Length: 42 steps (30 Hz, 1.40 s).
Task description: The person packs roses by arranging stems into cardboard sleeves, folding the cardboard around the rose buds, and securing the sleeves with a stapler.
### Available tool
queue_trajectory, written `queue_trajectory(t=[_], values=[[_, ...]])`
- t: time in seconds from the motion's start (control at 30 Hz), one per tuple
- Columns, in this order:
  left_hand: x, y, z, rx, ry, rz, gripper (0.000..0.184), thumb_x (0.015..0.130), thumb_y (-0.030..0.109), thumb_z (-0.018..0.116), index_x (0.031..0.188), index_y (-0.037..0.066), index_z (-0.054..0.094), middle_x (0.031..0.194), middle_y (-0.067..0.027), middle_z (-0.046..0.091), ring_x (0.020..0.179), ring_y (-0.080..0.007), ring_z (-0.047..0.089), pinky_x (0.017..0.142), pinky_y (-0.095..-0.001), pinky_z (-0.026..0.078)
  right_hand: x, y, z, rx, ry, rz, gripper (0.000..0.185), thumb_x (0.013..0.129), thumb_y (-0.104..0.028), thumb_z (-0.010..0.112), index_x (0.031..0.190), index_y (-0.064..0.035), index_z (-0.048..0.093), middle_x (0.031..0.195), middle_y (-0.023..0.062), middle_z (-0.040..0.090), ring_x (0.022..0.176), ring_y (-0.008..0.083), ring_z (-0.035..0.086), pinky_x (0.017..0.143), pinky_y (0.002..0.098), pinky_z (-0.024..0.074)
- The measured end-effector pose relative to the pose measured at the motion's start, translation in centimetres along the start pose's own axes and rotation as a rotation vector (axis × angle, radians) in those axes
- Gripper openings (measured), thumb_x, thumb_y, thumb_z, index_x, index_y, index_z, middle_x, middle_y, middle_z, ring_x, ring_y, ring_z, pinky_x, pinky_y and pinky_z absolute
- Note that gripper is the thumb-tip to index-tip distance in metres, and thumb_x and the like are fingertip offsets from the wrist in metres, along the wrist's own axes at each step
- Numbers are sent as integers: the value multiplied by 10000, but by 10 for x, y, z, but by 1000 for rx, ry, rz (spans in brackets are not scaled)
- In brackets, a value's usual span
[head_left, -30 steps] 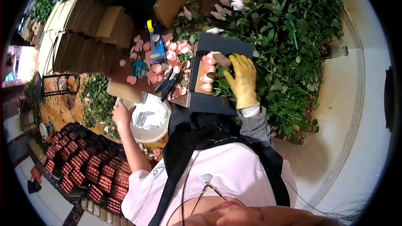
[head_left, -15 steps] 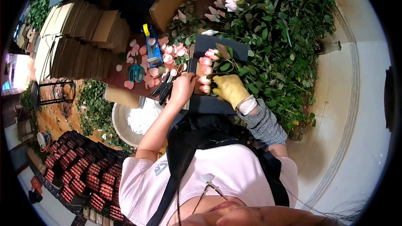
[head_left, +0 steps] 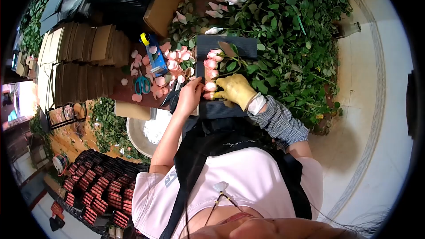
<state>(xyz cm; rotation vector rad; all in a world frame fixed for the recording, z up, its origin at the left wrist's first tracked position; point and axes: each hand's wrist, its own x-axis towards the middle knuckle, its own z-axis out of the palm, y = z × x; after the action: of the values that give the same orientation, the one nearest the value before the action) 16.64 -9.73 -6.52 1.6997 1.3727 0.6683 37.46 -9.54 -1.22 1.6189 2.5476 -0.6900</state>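
Several pink roses (head_left: 211,74) lie in a row across a dark corrugated sheet (head_left: 225,109), their heads toward the left. My bare left hand (head_left: 189,97) has its fingers curled at the sheet's left edge, beside the lower rose heads. On my right hand (head_left: 237,90) is a yellow glove. Its thumb and fingers are around the lowest rose heads, partly hiding them. Black-handled shears (head_left: 173,99) lie just left of my left hand, partly covered by it. Loose pink petals (head_left: 173,65) are scattered to the left of the sheet.
A blue tape dispenser (head_left: 156,57) and teal scissors (head_left: 142,84) lie among the petals. Cardboard stacks (head_left: 86,84) stand at left. A heap of leafy stems (head_left: 296,57) fills the right. Below left are a white basin (head_left: 135,132) and packed rose bundles (head_left: 97,186).
My gloved right hand has come left onto the lower rose heads. My left hand stays at the sheet's edge. The view has shifted and tilted slightly.
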Motion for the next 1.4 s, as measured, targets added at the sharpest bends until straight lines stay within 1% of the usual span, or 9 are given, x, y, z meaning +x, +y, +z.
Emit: queue_trajectory(t=[0.07, 0.2, 0.4, 0.6, 0.73, 0.9, 1.13, 1.27, 1.4], values=[[-1, 23, -18, -80, -79, -115, 281, 921, 106, 647, 1192, 34, 658, 1024, -176, 679, 895, -343, 694, 793, -425, 535, 0, -10, -14, -31, -44, 47, 394, 818, -438, 727, 928, -62, 682, 826, 106, 713, 806, 298, 698, 732, 416, 538], [-7, 42, -19, 251, -47, 366, 367, 741, 113, 800, 1080, 59, 671, 1042, -129, 595, 992, -344, 588, 855, -413, 501, -5, -3, -5, -108, -96, -18, 255, 859, -331, 690, 901, -81, 669, 835, 119, 723, 785, 296, 700, 716, 431, 537], [-6, 43, -9, 400, -48, 361, 353, 702, 155, 788, 1024, 68, 673, 1033, -92, 563, 995, -306, 556, 835, -413, 472, 3, 4, -6, -91, 348, 130, 170, 887, -289, 656, 914, -122, 640, 748, 94, 691, 714, 306, 681, 646, 452, 515], [-1, 48, -15, 470, -96, 470, 393, 726, 152, 780, 1096, 77, 673, 1352, -110, 543, 1254, -346, 482, 1045, -458, 389, 16, -12, -18, -186, 51, 140, 189, 882, -235, 618, 945, -118, 753, 843, 69, 746, 807, 228, 724, 691, 351, 557], [3, 45, -11, 532, -185, 464, 450, 730, 155, 778, 1152, 68, 646, 1386, -111, 532, 1276, -316, 487, 1052, -463, 384, 18, 9, 10, -318, 554, -83, 132, 861, -226, 634, 925, -125, 688, 672, 67, 687, 640, 258, 686, 566, 375, 521], [1, 39, -16, 370, -183, 435, 458, 716, 163, 785, 1147, 67, 663, 1305, -100, 577, 1204, -307, 536, 1033, -464, 404, 13, 2, -15, -197, 483, 166, 300, 872, -279, 677, 1094, -85, 625, 686, 93, 678, 650, 290, 672, 606, 420, 514], [0, 31, -20, 290, -96, 513, 303, 765, 172, 776, 1028, 55, 680, 1252, -72, 609, 1168, -298, 549, 1002, -457, 417, 17, 29, -7, -52, 184, 92, 229, 853, -321, 698, 936, -107, 694, 800, 86, 710, 736, 291, 693, 666, 433, 538], [14, 19, -22, 16, 30, 94, 361, 787, 150, 783, 1125, 60, 693, 1260, -122, 607, 1203, -322, 534, 1001, -414, 442, 21, 10, -12, -193, 47, 197, 289, 857, -378, 706, 998, -130, 661, 907, 71, 733, 860, 268, 707, 745, 408, 542], [39, 12, 12, 157, 167, 43, 488, 796, 297, 797, 1200, 59, 658, 1330, -267, 511, 1240, -438, 483, 1045, -450, 412, 27, 7, -13, -167, -56, 265, 305, 866, -366, 697, 1038, -119, 647, 902, 75, 728, 871, 277, 705, 747, 410, 541]])
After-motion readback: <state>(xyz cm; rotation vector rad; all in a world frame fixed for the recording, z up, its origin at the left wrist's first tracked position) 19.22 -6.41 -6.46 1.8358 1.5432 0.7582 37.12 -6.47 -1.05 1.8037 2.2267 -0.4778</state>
